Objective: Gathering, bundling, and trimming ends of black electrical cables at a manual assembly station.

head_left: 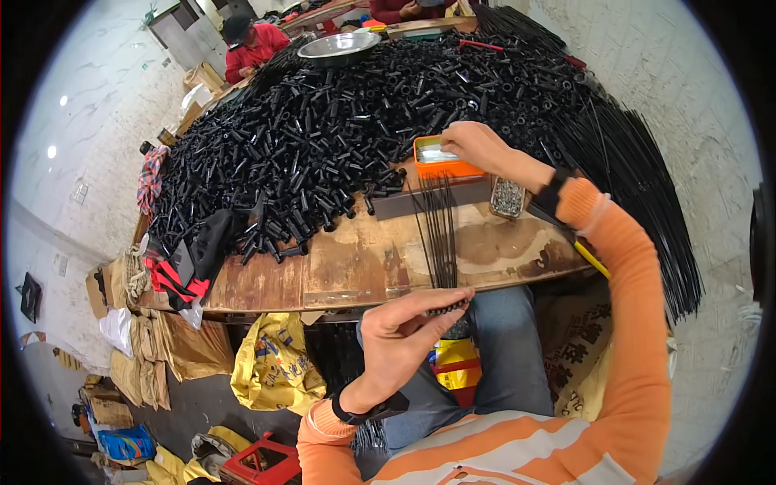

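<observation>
My left hand (pixel 396 339), at the near table edge above my lap, is closed round one end of a bundle of thin black rods (pixel 438 242). Their dark ends line up in a row between thumb and fingers. The other ends fan out over the table towards an orange box (pixel 440 167). At that box my right hand (pixel 477 147) dips its fingertips in, fingers curled together; what they pinch is hidden. Pale, shiny contents show inside the box. Beside it, below my right wrist, sits a small clear container of little metal parts (pixel 507 198).
A huge heap of short black tubular parts (pixel 299 145) covers the table (pixel 347 259), with a metal bowl (pixel 339 45) on top. Long black rods (pixel 638 186) lie at the right. A yellow-handled tool (pixel 592 259) lies near the right edge. A person in red (pixel 257 50) sits far left.
</observation>
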{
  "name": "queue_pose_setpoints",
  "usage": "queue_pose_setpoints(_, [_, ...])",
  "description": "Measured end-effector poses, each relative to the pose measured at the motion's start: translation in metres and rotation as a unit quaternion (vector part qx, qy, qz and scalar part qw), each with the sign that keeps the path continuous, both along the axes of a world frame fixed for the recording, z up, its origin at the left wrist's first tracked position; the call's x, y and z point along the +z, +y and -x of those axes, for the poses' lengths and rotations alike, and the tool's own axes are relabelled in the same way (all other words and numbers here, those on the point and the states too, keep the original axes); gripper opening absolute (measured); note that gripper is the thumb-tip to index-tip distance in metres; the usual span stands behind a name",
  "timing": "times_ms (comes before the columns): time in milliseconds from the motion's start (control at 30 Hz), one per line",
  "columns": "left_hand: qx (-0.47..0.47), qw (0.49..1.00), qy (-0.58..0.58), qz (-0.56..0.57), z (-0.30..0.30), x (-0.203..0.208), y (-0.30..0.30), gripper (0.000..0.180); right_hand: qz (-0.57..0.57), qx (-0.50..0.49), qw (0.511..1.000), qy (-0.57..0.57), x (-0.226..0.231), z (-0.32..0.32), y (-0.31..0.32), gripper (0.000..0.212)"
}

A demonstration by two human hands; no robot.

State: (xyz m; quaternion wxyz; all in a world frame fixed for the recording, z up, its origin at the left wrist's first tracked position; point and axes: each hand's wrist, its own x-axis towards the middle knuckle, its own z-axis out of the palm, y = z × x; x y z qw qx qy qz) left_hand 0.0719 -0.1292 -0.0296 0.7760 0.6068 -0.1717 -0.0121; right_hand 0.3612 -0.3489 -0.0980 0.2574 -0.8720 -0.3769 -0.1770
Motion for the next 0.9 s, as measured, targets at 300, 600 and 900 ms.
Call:
queue_pose_setpoints(300, [0.009, 1.000, 0.016, 0.020, 0.001, 0.004, -0.004, 0.029, -0.016, -0.083, 0.980, 0.178, 0.009, -0.018, -0.004, 0.019])
queue_pose_setpoints(600, [0.030, 0.999, 0.031, -0.016, -0.008, 0.008, -0.009, 0.038, 0.080, -0.078, 0.993, 0.037, 0.012, -0.001, 0.013, 0.014])
queue_pose_setpoints(900, [0.056, 0.997, -0.016, -0.059, -0.003, 0.010, -0.005, 0.032, 0.079, -0.124, 0.986, 0.081, 0.011, -0.012, 0.000, 0.012])
